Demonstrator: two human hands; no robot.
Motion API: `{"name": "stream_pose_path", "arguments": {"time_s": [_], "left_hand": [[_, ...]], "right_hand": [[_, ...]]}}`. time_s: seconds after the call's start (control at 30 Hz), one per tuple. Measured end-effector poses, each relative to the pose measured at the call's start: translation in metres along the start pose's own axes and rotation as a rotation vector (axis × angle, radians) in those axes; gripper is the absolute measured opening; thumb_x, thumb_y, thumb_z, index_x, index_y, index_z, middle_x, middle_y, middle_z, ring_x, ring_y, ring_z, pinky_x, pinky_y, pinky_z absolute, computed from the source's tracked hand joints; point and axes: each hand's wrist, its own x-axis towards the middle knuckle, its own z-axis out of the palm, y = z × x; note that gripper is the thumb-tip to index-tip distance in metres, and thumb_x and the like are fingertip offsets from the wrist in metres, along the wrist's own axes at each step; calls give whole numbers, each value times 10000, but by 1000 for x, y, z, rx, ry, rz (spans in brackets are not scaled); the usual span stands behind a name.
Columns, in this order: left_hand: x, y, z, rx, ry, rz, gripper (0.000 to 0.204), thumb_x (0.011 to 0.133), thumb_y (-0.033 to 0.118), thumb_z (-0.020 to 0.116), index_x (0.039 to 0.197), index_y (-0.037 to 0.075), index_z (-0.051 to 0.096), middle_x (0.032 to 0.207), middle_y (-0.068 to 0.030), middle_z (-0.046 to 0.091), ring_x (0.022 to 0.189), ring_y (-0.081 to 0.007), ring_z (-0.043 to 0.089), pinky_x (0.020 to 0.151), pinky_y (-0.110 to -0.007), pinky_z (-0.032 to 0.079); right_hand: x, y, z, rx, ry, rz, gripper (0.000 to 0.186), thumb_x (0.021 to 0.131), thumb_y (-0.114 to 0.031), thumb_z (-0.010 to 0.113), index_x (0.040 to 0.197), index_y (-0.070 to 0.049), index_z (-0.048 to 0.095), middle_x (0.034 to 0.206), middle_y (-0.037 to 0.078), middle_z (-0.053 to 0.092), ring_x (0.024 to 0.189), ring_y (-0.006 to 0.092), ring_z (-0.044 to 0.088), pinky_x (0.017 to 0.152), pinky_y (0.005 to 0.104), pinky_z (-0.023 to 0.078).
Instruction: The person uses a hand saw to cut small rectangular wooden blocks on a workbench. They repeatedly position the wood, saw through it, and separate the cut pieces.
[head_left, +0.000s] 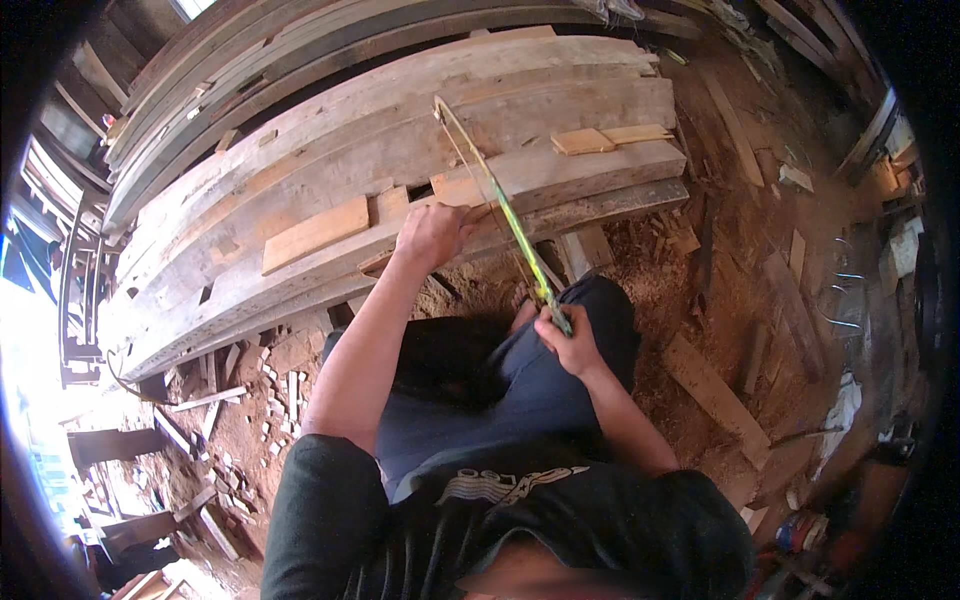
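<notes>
With the right grip (pixel 570 344) clamped on the green saw (pixel 516 228) and the left grip (pixel 432 238) on a wooden strip (pixel 483 212), cutting appears unfinished.

We see 1 bow-shaped saw (pixel 513 221), its frame yellow-green, its thin blade on the left, slanting with its lower end nearest us. Beside the blade we make out 1 narrow brown wood piece (pixel 482 212), partly hidden.
</notes>
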Motion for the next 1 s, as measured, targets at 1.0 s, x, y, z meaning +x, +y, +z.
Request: {"name": "stream_pose_path", "arguments": {"time_s": [1.0], "left_hand": [[-6,-5,-2,53,-118,-8,410,952,496,626,1114,132,724,963,-179,747,966,-377,714,847,-504,559]], "right_hand": [[43,-4,37,269,-13,3,228,974,-153,689,790,-113,560,596,-70,483,495,41,425,461,250,319]]}}
